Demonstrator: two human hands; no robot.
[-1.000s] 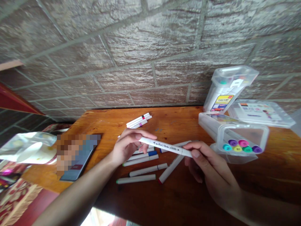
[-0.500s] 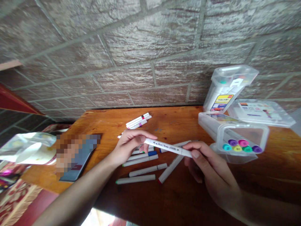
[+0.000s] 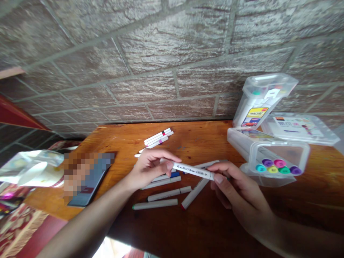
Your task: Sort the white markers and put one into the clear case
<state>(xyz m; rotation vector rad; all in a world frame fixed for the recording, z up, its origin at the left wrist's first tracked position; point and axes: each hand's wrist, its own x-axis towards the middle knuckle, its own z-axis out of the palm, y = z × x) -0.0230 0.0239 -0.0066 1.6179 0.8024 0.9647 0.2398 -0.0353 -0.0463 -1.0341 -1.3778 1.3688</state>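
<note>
I hold a white marker (image 3: pixel 192 170) level between both hands, above a wooden table (image 3: pixel 193 222). My left hand (image 3: pixel 150 167) pinches its left end with thumb and fingers closed round it. My right hand (image 3: pixel 233 188) grips the right end between thumb and forefinger. Beneath the marker lie several loose white markers (image 3: pixel 161 195) with coloured caps, scattered on the wood. A further small bunch of markers (image 3: pixel 158 137) rests farther back, near the wall.
A clear plastic marker case (image 3: pixel 268 159) with coloured caps showing stands open at the right, its lid (image 3: pixel 262 96) leaning on the brick wall (image 3: pixel 161 53). A phone (image 3: pixel 87 181) lies at the left, a plastic bag (image 3: pixel 29 168) beyond it.
My hands have drawn closer together along the marker. My left fingers have slid right over its end, and less of the barrel shows.
</note>
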